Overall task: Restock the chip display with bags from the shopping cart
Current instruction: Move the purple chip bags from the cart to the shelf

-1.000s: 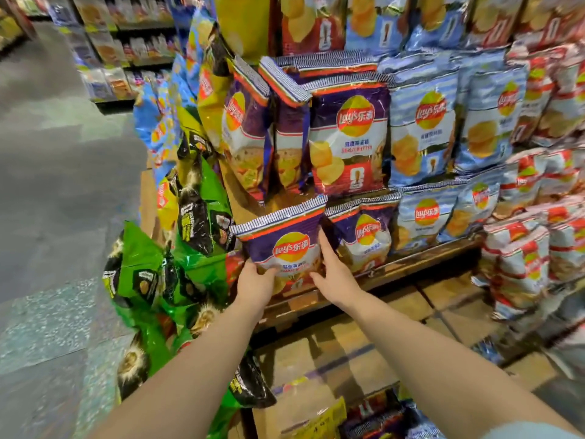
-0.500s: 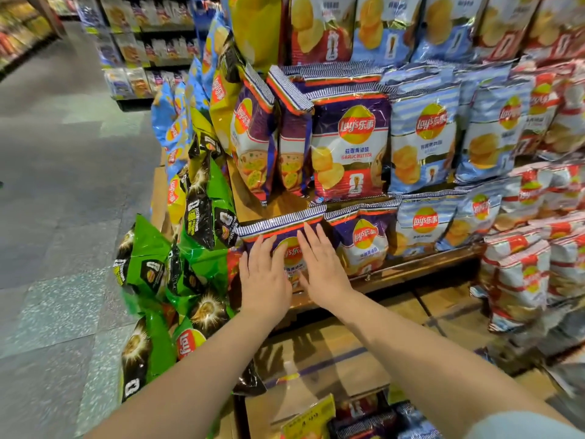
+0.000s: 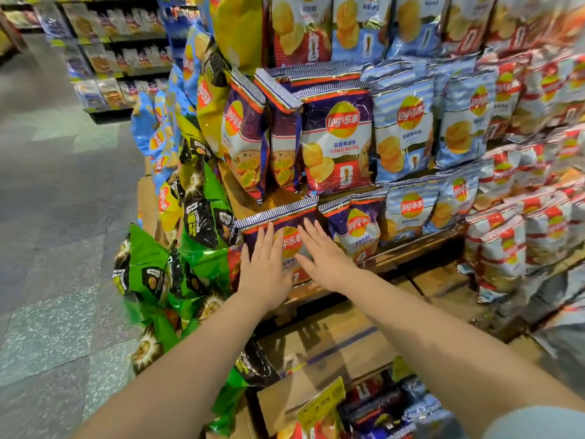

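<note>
Both hands, which a second ago gripped the lower corners of the purple foil chip bag with striped top seal [image 3: 278, 218], now lie flat on its front. Item: purple bag, standing upright at the left end of the lower wooden shelf [image 3: 411, 248], its yellow-and-red logo partly covered by the hands. Left hand [image 3: 264, 267]: fingers straight and together, palm pressed on the bag's left half, holding nothing. Right hand [image 3: 323, 255]: fingers straight and slightly spread, pressed on the bag's right half, holding nothing. Just beside it to the right: a second purple bag of the same kind [image 3: 357, 226], then pale blue striped chip bags [image 3: 411, 210] along the same shelf. Upper tier: a large purple garlic butter bag [image 3: 338, 141] facing forward, two more purple bags turned sideways to its left, blue bags to its right. Left of the shelf: green and black crinkled snack bags [image 3: 202, 217] piled down to floor level. Right side: red and white chip bags [image 3: 506, 245], stacked. Below the shelf: brown cardboard boxes [image 3: 332, 340] and a yellow price tag [image 3: 323, 403].
</note>
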The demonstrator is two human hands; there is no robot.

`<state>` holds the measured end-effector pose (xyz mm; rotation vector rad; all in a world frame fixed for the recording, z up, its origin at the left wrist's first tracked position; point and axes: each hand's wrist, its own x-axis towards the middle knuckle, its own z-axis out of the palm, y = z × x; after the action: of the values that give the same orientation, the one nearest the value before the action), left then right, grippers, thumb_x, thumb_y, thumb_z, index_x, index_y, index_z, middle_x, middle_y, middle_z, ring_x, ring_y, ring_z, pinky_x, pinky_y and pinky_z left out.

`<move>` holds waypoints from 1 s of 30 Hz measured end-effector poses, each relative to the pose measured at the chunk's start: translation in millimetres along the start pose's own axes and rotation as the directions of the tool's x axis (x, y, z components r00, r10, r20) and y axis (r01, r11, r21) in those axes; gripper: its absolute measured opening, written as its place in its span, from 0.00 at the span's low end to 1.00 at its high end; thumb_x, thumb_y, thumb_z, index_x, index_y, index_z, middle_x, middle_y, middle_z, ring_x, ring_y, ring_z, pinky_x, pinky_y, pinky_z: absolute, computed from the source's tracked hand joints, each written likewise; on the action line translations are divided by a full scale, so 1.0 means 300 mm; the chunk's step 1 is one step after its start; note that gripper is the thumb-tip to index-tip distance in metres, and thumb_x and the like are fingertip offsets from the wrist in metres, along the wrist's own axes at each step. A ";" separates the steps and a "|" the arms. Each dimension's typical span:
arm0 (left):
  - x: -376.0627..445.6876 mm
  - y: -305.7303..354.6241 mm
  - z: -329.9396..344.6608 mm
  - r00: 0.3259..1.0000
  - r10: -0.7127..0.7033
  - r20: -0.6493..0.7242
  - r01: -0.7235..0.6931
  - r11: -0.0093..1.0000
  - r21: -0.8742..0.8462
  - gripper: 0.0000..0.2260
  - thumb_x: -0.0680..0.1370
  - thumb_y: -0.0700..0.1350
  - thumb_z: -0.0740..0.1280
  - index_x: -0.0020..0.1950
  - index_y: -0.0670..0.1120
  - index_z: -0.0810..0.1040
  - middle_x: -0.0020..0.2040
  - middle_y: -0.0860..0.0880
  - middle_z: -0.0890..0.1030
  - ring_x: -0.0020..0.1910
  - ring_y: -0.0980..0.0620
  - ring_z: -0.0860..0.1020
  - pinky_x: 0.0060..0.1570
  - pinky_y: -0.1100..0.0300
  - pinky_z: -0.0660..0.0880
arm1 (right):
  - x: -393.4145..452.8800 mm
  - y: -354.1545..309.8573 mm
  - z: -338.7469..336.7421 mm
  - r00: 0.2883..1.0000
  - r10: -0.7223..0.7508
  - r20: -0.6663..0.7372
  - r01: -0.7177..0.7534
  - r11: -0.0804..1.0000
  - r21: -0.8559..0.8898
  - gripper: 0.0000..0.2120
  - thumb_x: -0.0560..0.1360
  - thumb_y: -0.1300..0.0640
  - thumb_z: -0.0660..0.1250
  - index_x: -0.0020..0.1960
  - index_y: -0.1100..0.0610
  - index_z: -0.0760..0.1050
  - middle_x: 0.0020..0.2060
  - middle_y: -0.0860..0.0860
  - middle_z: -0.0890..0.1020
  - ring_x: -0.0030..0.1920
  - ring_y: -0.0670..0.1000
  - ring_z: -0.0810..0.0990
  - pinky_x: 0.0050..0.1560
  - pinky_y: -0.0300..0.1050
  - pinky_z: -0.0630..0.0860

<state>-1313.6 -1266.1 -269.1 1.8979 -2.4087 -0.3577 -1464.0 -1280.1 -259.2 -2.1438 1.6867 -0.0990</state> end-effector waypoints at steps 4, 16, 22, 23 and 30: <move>-0.036 0.021 -0.024 0.996 0.085 0.005 -0.086 0.996 0.009 0.33 0.82 0.55 0.57 0.80 0.50 0.41 0.79 0.45 0.37 0.78 0.46 0.36 0.74 0.44 0.39 | -0.115 -0.003 0.014 0.996 0.066 -0.061 -0.062 0.996 0.066 0.30 0.83 0.47 0.51 0.79 0.54 0.43 0.78 0.49 0.40 0.77 0.48 0.36 0.75 0.48 0.42; -0.208 0.311 0.025 0.793 0.561 0.238 -0.605 0.770 0.200 0.35 0.81 0.53 0.58 0.79 0.45 0.39 0.79 0.45 0.38 0.78 0.47 0.38 0.76 0.48 0.42 | -0.604 0.108 0.145 0.917 0.390 -0.087 -0.393 0.920 -0.011 0.31 0.83 0.50 0.51 0.78 0.59 0.39 0.78 0.53 0.41 0.77 0.51 0.39 0.77 0.48 0.43; -0.411 0.550 0.067 0.649 0.704 0.289 -0.758 0.632 0.163 0.34 0.82 0.55 0.56 0.79 0.45 0.39 0.79 0.46 0.38 0.78 0.48 0.38 0.75 0.50 0.40 | -0.929 0.132 0.186 0.835 0.528 -0.153 -0.521 0.849 0.088 0.33 0.83 0.52 0.53 0.78 0.59 0.37 0.78 0.53 0.40 0.77 0.51 0.38 0.74 0.45 0.38; -0.458 0.585 0.079 0.625 0.728 0.281 -0.779 0.608 0.154 0.34 0.82 0.55 0.56 0.79 0.45 0.40 0.79 0.45 0.39 0.78 0.48 0.39 0.75 0.50 0.40 | -0.990 0.127 0.195 0.817 0.553 -0.164 -0.544 0.833 0.098 0.32 0.83 0.53 0.53 0.78 0.59 0.38 0.78 0.53 0.40 0.77 0.51 0.39 0.75 0.45 0.39; -0.898 0.800 0.152 0.438 0.840 0.321 -0.897 0.433 0.092 0.34 0.83 0.56 0.55 0.79 0.44 0.40 0.80 0.47 0.40 0.78 0.49 0.39 0.75 0.50 0.40 | -1.506 0.032 0.292 0.650 0.721 -0.241 -0.703 0.691 0.170 0.33 0.80 0.55 0.58 0.79 0.59 0.44 0.78 0.53 0.45 0.78 0.52 0.42 0.75 0.48 0.40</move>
<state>-1485.1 -947.1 -235.1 0.3384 -3.2855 -0.1844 -1566.5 -831.5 -255.8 -1.3017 2.5476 -0.2402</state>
